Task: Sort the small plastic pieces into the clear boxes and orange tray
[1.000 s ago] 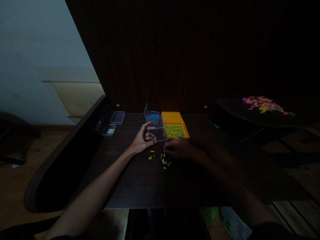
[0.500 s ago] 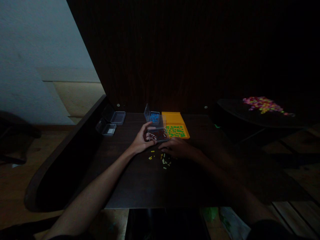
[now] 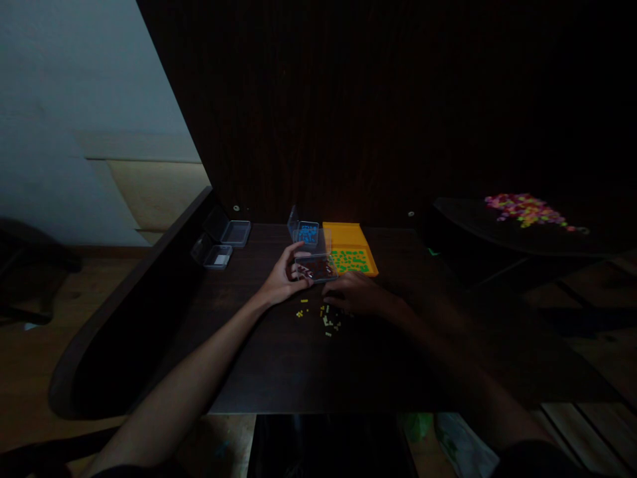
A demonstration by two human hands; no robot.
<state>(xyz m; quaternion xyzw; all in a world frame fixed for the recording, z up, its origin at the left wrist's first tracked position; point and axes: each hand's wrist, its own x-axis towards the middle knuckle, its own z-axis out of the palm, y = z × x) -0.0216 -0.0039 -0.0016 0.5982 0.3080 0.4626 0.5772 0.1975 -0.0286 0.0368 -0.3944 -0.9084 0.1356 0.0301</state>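
Note:
My left hand [image 3: 284, 277] grips the left side of a clear plastic box [image 3: 323, 277], thumb at the front and fingers behind. Small dark reddish-brown pieces [image 3: 318, 267] lie in that box, and its lid stands open at the back. My right hand [image 3: 354, 293] is curled low over the table at the box's front right corner; whatever its fingers may pinch is hidden. Just below it are small pale building bricks [image 3: 329, 321] in a loose cluster. A few yellow bricks [image 3: 300, 313] lie to their left.
Behind stand an open clear box of blue pieces [image 3: 308, 232] and an open yellow case [image 3: 343, 234] with green pieces. Two open clear boxes [image 3: 235, 233] sit at the table's left. Far right, a multicoloured heap [image 3: 530, 209] rests on a dark surface. A raised side panel [image 3: 134, 292] borders the left.
My right hand has shifted slightly to the right, away from the front of the clear box. My left hand keeps its grip on the box.

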